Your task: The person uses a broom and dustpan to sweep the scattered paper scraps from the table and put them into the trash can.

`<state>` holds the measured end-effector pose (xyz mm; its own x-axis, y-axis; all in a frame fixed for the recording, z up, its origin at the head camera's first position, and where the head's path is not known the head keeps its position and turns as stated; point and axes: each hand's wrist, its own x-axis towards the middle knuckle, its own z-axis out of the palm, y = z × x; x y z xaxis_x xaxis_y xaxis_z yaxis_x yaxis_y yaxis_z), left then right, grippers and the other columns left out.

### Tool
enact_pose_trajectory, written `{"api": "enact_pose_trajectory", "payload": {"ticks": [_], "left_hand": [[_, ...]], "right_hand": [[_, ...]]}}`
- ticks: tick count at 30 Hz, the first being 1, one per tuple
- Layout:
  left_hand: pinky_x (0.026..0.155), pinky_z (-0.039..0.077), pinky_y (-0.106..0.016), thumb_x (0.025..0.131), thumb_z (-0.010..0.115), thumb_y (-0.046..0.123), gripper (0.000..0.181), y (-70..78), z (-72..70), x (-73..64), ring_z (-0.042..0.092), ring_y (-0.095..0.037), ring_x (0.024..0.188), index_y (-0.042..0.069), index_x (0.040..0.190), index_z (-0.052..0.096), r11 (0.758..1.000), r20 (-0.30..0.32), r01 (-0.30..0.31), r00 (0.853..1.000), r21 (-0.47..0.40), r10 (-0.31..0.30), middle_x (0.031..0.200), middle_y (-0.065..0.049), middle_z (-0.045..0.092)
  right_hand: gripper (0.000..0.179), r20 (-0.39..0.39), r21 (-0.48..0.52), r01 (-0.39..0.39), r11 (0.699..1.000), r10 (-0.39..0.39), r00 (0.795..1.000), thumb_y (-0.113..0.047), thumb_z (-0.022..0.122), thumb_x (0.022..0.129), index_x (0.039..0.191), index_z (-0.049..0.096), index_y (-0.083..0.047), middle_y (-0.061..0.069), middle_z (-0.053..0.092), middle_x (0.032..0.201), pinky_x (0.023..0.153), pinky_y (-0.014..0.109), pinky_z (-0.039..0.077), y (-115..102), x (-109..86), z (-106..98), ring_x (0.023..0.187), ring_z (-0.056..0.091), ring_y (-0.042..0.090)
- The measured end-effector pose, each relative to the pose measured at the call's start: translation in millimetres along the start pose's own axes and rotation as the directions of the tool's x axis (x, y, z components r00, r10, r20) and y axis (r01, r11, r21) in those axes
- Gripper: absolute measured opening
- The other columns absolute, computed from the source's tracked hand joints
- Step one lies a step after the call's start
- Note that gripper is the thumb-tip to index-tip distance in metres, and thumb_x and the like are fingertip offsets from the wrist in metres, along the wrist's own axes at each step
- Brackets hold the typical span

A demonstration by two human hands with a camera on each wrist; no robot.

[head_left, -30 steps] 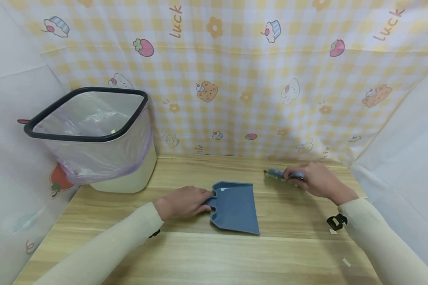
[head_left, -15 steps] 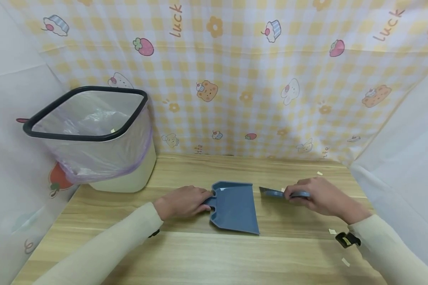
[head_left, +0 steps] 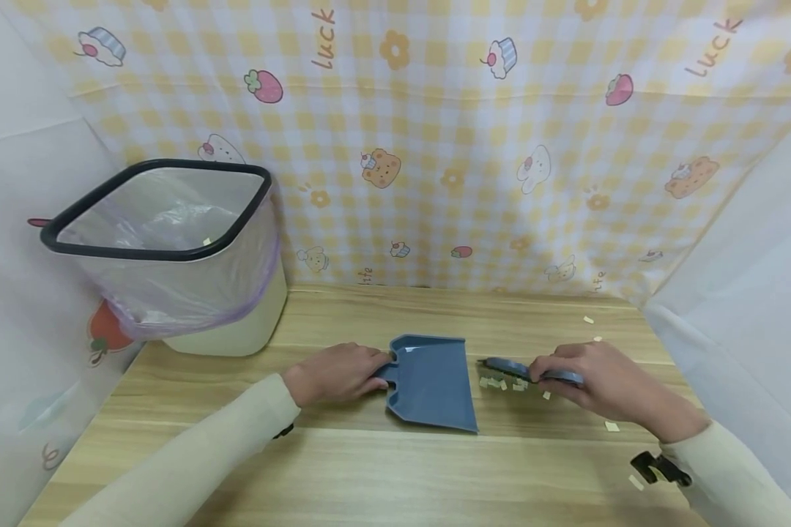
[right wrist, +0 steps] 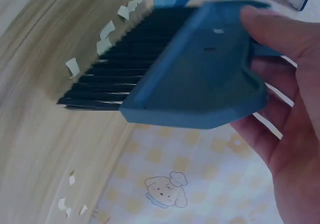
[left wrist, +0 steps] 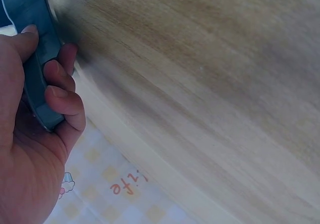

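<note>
In the head view my left hand (head_left: 339,373) grips the handle of a blue-grey dustpan (head_left: 435,382), which lies on the wooden table with its wide edge facing right. The left wrist view shows fingers and thumb curled round that handle (left wrist: 41,83). My right hand (head_left: 609,380) holds a blue hand brush (right wrist: 200,68) by its grip, to the right of the dustpan. Its dark bristles (right wrist: 120,63) point down at the table in the right wrist view. Small pale paper scraps (head_left: 494,383) lie along the bristles, between the brush and the dustpan's edge.
A cream bin (head_left: 237,333) with a black rim and a clear liner stands at the back left. More scraps lie around the right hand, such as a pale piece (head_left: 611,426) near the wrist. A checked yellow curtain (head_left: 422,132) hangs behind the table (head_left: 343,476).
My right hand has drawn the brush from the table's back toward me and slightly right. A cluster of scraps now shows beside its bristles. The left hand and dustpan stay put.
</note>
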<state>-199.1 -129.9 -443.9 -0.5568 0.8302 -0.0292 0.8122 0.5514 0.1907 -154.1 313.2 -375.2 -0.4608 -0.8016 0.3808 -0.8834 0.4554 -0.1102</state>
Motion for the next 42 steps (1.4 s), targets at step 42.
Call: {"api": "enact_pose_trajectory", "payload": {"ticks": [42], "left_hand": [[0.089,0.062,-0.04,0.116,0.061,0.031,0.034,-1.9,-0.6,2.9,0.077,-0.025,0.1,0.002,0.131,0.068,0.999,0.007,-0.015,1.0,0.046,0.014,0.12,-0.013,0.077]], "right_hand": [[0.028,0.061,-0.295,-0.473,0.831,0.51,0.858,-0.014,0.073,0.095,0.086,0.046,-0.015,-0.006,0.036,0.057,0.044,0.032,0.034,-28.2,38.5,10.9,0.048,0.038,0.012]]}}
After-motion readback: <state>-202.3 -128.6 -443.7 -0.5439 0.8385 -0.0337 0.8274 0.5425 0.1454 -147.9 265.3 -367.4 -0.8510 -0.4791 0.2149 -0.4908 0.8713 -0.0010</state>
